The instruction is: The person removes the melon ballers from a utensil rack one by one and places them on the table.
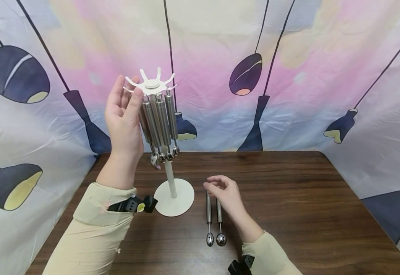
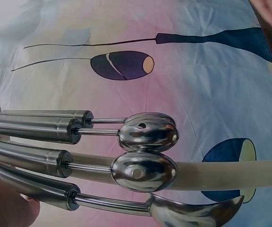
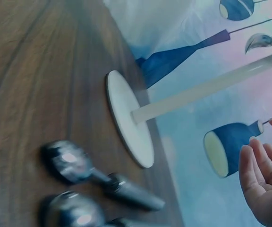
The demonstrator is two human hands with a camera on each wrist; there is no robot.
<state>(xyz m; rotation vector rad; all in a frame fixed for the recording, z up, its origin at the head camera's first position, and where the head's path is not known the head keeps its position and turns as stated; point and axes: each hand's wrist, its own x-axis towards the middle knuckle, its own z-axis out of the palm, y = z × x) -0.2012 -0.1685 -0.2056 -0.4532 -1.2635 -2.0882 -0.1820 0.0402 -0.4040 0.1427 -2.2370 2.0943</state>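
A white rack [image 1: 170, 172] with a round base [image 1: 174, 206] and curved hooks stands on the table. Several steel melon ballers [image 1: 162, 118] hang from it. In the left wrist view, one tool ends in a pointed, curved scoop [image 2: 192, 210]. My left hand [image 1: 124, 118] is at the rack's top left, thumb and fingers around one hook beside the nearest handle; the exact contact is partly hidden. Two more melon ballers [image 1: 221, 239] lie side by side on the table. Over their handle ends hovers my right hand [image 1: 225, 193], fingers loosely bent and holding nothing.
The dark wooden table [image 1: 306, 198] extends to the right of the two lying tools. A printed cloth [image 1: 206, 68] with lamp drawings hangs behind and at both sides. Each sleeve carries a black wrist strap [image 1: 127, 205].
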